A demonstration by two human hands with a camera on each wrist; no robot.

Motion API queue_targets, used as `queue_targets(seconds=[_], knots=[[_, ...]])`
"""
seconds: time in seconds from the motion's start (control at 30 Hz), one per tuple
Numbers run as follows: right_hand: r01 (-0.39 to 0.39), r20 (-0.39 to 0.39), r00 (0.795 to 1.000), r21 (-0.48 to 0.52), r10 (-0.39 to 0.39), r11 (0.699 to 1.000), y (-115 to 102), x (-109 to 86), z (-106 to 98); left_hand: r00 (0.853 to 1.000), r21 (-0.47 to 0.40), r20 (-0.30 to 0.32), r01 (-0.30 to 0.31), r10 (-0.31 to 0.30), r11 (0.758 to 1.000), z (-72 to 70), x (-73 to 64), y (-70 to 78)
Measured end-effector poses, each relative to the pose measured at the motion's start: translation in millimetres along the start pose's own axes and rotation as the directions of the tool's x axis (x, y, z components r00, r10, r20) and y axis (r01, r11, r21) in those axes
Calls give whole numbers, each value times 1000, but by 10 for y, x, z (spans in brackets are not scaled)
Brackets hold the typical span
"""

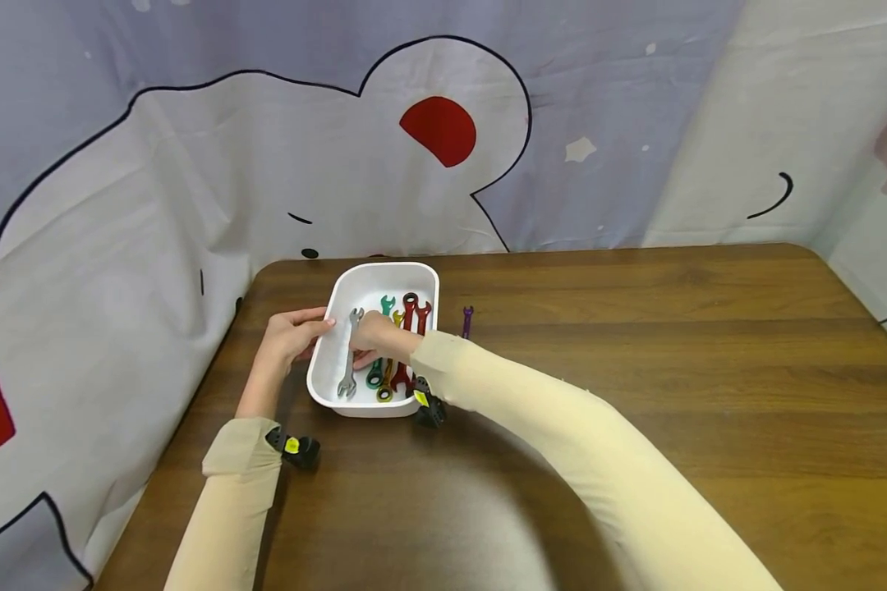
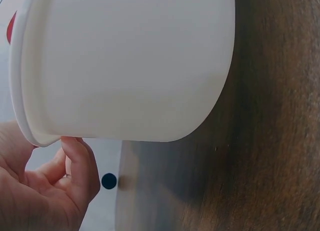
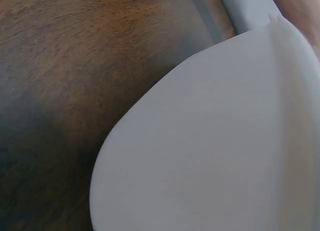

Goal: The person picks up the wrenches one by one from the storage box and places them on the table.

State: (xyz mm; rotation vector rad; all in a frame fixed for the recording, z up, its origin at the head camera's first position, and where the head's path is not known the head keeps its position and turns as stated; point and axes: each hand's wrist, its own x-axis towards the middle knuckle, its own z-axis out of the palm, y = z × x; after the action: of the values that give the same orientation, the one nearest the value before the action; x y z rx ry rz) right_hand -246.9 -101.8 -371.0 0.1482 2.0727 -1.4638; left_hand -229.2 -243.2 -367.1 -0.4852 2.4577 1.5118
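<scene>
Fingers of the left hand [image 1: 288, 337] pinched a white rectangular plastic tray [image 1: 369, 411]; the right hand [image 1: 374, 332] was inside, grip unclear.

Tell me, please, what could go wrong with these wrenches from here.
The left hand holds the white tub at one side, so a bump might swing it. The right hand is close to the silver wrench and might nudge it. The purple wrench, on the table near the right sleeve, could get knocked.

readable text: none | yellow stickers [image 1: 291, 445] on wrist cameras [image 1: 308, 452]: any marks too small to read
</scene>
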Motion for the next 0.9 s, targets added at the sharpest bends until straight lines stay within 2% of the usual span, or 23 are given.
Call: queue_targets(seconds=[0.27, 0.53, 0.9], knots=[[33, 33, 999, -40, -31, 999, 0, -65, -33, 1000, 36, 5, -1, 0, 999, -29, -20, -38], [29, 85, 996, -7, -28, 1000, 26, -95, -36, 1000, 41, 3, 1, -1, 999, -23, -16, -87], [52, 117, 992, -5, -51, 999, 98, -121, -77, 1000, 33, -4, -12, 12, 999, -34, 3, -85]])
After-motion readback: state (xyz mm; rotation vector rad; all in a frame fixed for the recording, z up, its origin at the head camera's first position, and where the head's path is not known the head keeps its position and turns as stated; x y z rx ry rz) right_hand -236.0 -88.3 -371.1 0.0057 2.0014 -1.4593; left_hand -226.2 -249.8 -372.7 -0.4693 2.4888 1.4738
